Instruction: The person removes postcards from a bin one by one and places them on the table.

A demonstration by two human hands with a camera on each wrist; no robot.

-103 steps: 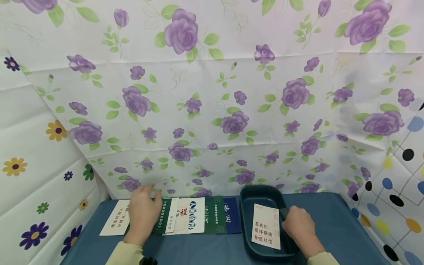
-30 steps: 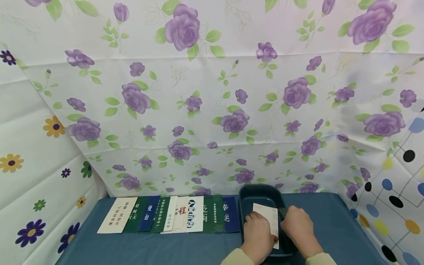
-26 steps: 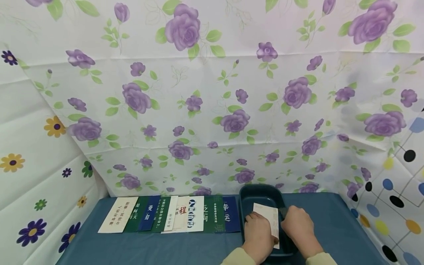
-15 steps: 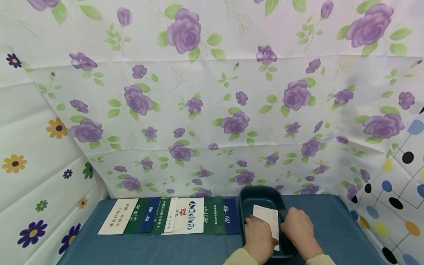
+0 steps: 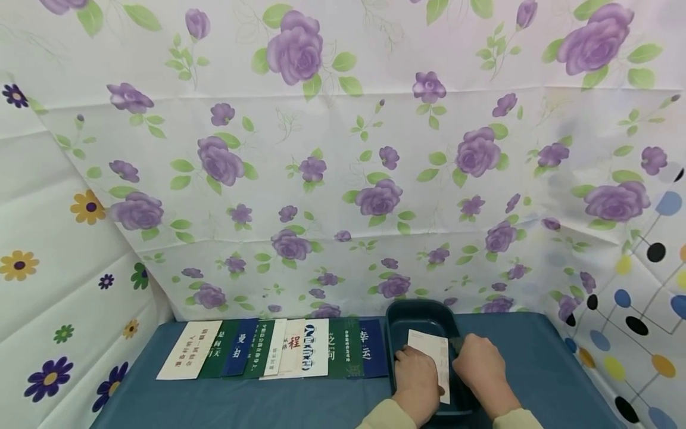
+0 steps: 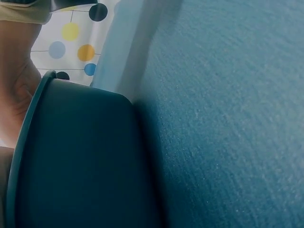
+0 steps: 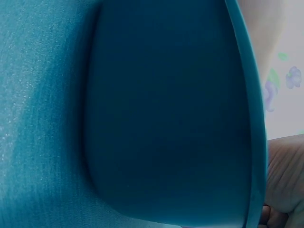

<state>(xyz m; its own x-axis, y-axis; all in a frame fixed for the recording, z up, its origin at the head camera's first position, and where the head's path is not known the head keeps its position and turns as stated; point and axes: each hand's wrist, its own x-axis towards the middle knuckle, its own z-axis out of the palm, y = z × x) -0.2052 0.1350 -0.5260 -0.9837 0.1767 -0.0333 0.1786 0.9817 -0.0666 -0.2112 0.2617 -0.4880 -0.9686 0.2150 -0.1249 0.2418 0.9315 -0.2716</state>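
In the head view, my left hand [image 5: 416, 381] lies over a cream card [image 5: 429, 342] in the dark teal tray [image 5: 417, 310]. Its fingers are bent at the card's left edge and the thumb is at the right edge; the hand hides most of the card's printed writing. Close to its right, my right hand [image 5: 482, 372] is curled into a fist over the tray's right side. A short dark object [image 5: 457, 343] shows at its fingers, mostly hidden. The right wrist view shows bent fingers of the left hand [image 7: 285, 183] beyond the tray rim.
A row of overlapping white, green and blue printed cards [image 5: 241, 351] lies left of the tray along the back of the blue cloth-covered table [image 5: 252, 405]. Flowered cloth [image 5: 332, 179] hangs behind, with a dotted cloth [image 5: 638, 351] on the right.
Since the oldest frame, my left hand has moved right from the left end of the card row to the card in the tray. My right hand keeps its place; both have been nearly still lately.
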